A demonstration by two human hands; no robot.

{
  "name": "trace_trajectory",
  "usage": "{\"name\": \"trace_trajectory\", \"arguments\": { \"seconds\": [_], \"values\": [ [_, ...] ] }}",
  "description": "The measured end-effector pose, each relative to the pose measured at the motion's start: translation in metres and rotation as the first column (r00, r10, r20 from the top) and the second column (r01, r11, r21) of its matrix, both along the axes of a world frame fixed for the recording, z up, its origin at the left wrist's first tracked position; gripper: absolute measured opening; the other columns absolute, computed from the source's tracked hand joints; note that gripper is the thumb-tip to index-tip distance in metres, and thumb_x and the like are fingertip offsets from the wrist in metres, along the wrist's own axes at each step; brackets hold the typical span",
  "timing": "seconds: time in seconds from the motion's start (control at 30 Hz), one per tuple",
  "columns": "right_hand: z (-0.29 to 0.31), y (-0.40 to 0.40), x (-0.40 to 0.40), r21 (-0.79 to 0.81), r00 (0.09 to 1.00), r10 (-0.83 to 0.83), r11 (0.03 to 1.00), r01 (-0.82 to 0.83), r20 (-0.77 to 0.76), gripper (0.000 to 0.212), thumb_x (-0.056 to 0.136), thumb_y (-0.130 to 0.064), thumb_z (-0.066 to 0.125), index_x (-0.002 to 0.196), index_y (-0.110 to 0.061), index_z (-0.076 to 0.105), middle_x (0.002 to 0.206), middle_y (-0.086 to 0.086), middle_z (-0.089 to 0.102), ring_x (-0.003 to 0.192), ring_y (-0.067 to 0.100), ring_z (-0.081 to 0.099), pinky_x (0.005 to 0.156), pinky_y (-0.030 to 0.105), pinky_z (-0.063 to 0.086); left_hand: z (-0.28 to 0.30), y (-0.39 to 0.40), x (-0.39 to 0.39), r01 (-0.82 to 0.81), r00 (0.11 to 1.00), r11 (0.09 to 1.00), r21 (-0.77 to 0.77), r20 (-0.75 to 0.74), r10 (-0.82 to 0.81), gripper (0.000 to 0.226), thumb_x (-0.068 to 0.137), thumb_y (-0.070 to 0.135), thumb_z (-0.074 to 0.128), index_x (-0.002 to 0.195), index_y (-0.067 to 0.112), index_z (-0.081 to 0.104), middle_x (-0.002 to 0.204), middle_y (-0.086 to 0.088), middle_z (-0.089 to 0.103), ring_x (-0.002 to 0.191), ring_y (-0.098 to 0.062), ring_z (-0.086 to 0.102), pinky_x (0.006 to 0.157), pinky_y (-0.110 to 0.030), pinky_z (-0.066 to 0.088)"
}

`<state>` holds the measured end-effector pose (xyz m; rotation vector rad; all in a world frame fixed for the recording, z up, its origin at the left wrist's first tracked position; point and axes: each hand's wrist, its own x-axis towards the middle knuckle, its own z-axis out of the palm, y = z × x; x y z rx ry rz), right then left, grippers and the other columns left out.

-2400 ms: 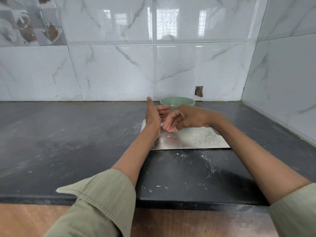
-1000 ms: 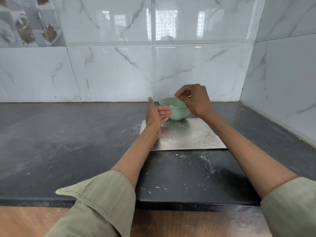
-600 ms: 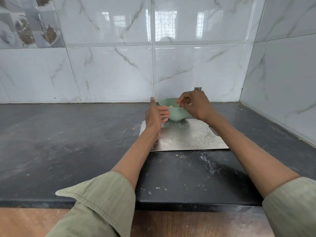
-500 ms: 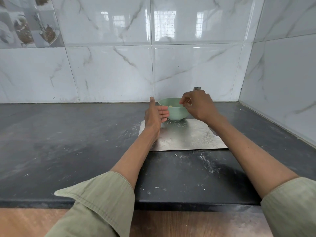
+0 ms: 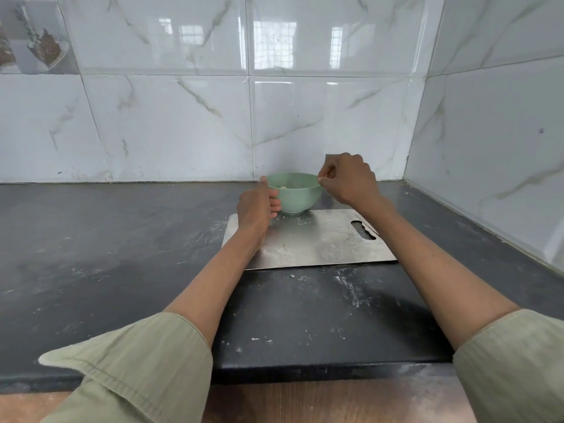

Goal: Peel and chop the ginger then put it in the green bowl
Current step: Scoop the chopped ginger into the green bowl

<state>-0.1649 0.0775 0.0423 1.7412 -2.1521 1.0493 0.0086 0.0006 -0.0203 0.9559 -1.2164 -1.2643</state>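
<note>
Left grip (image 5: 255, 207) wraps the near-left wall of the green bowl (image 5: 297, 196), thumb up at the rim and fingers curled round the side. Beside it the bowl stands at the far edge of the steel cutting board (image 5: 308, 239), its base about on that edge, close to the back wall tiles (image 5: 171, 126). Pale ginger pieces (image 5: 283, 187) lie inside the bowl, low against its left inner wall. Right grip (image 5: 348, 178) hangs over the bowl's right rim, thumb and forefinger pinched together with the other fingers curled; whether a scrap of ginger sits in that pinch is too small to tell.

Left of the board the dark desk (image 5: 106, 239) runs wide and bare to its left edge, marked only by pale scuffs and crumbs. The board's flat surface carries specks and smears, and its handle slot (image 5: 363, 232) lies near its right edge. A strip of desk also lies between the board's near edge and the desk's front edge, crossed by both forearms. Right of the board, a narrower strip of desk runs up to the side wall, where the two tiled walls meet in the far-right corner.
</note>
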Motion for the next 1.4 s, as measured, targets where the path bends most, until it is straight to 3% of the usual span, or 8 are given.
{"name": "trace_trajectory", "arguments": {
  "seconds": [0.23, 0.4, 0.67, 0.8, 0.93, 1.03, 1.2, 1.4],
  "values": [
    [-0.037, -0.011, 0.012, -0.073, 0.998, 0.060, 0.996, -0.058, 0.027, 0.020, 0.094, -0.038, 0.062, 0.096, -0.022, 0.074, 0.093, -0.002, 0.070, 0.087, 0.018, 0.062, 0.071, 0.030, 0.043, -0.016, 0.013, -0.006, -0.186, 0.979, 0.978, -0.093, 0.070, 0.193, 0.034, 0.095, 0.056, 0.050, 0.095, 0.023, 0.046, 0.084, -0.009, 0.069, 0.065, -0.026, 0.066, 0.065, -0.044, 0.055],
    [-0.042, -0.001, 0.023, -0.078, 0.988, 0.089, 0.994, -0.080, 0.123, 0.025, 0.086, -0.050, 0.072, 0.091, -0.028, 0.063, 0.086, -0.010, 0.062, 0.081, 0.014, 0.058, 0.067, 0.033, 0.045, -0.004, 0.034, -0.005, -0.207, 0.966, 0.975, -0.078, 0.144, 0.217, 0.033, 0.103, 0.055, 0.046, 0.106, 0.022, 0.046, 0.085, -0.003, 0.070, 0.070, -0.023, 0.071, 0.069, -0.045, 0.060],
    [-0.035, 0.043, 0.039, 0.140, 0.959, 0.047, 0.986, -0.089, 0.279, 0.029, 0.083, -0.023, 0.082, 0.099, -0.026, 0.059, 0.092, -0.006, 0.057, 0.082, 0.018, 0.060, 0.069, 0.038, 0.049, 0.036, 0.040, -0.003, -0.165, 0.941, 0.967, 0.194, 0.325, 0.095, 0.057, 0.091, 0.072, 0.052, 0.120, 0.023, 0.046, 0.113, 0.001, 0.064, 0.098, -0.018, 0.069, 0.084, -0.049, 0.061],
    [-0.017, 0.057, 0.023, 0.205, 0.917, 0.088, 0.962, -0.179, 0.390, 0.029, 0.088, -0.016, 0.075, 0.108, -0.030, 0.058, 0.099, -0.008, 0.059, 0.080, 0.015, 0.062, 0.074, 0.040, 0.054, 0.047, 0.033, -0.003, -0.159, 0.835, 0.966, 0.202, 0.549, 0.022, 0.026, 0.092, 0.027, 0.060, 0.114, 0.018, 0.050, 0.097, -0.002, 0.064, 0.089, -0.027, 0.070, 0.079, -0.053, 0.062],
    [-0.006, 0.082, -0.016, 0.307, 0.903, -0.190, 0.949, 0.069, 0.385, 0.030, 0.089, -0.015, 0.067, 0.112, -0.028, 0.053, 0.113, -0.009, 0.060, 0.098, 0.019, 0.060, 0.075, 0.036, 0.050, 0.056, 0.029, -0.001, -0.158, 0.807, 0.947, 0.278, 0.590, -0.039, 0.021, 0.091, 0.017, 0.056, 0.112, 0.016, 0.051, 0.092, 0.001, 0.064, 0.083, -0.029, 0.072, 0.072, -0.052, 0.064],
    [-0.012, 0.103, -0.045, 0.474, 0.860, -0.399, 0.853, 0.220, 0.319, 0.031, 0.087, -0.021, 0.076, 0.109, -0.019, 0.054, 0.114, 0.000, 0.058, 0.103, 0.025, 0.054, 0.078, 0.040, 0.049, 0.063, 0.028, -0.001, -0.171, 0.796, 0.936, 0.307, 0.603, -0.052, 0.023, 0.092, 0.018, 0.055, 0.115, 0.015, 0.052, 0.096, -0.002, 0.065, 0.084, -0.031, 0.073, 0.072, -0.052, 0.064],
    [-0.020, 0.102, -0.060, 0.535, 0.868, -0.373, 0.830, 0.155, 0.328, 0.010, 0.094, -0.019, 0.065, 0.091, -0.017, 0.057, 0.096, -0.001, 0.059, 0.088, 0.023, 0.058, 0.072, 0.036, 0.043, 0.071, 0.022, -0.004, -0.182, 0.831, 0.904, 0.387, 0.552, -0.069, 0.020, 0.102, 0.016, 0.050, 0.119, 0.007, 0.054, 0.102, -0.013, 0.071, 0.081, -0.033, 0.076, 0.071, -0.047, 0.065],
    [-0.018, 0.089, -0.058, 0.571, 0.819, -0.461, 0.794, 0.209, 0.342, 0.012, 0.094, -0.024, 0.065, 0.091, -0.017, 0.057, 0.094, -0.004, 0.059, 0.086, 0.021, 0.058, 0.071, 0.035, 0.042, 0.074, -0.006, -0.005, -0.144, 0.814, 0.888, 0.436, 0.562, -0.143, 0.022, 0.102, 0.025, 0.051, 0.114, 0.008, 0.057, 0.098, -0.013, 0.074, 0.077, -0.027, 0.076, 0.067, -0.048, 0.065]
  ]
}}
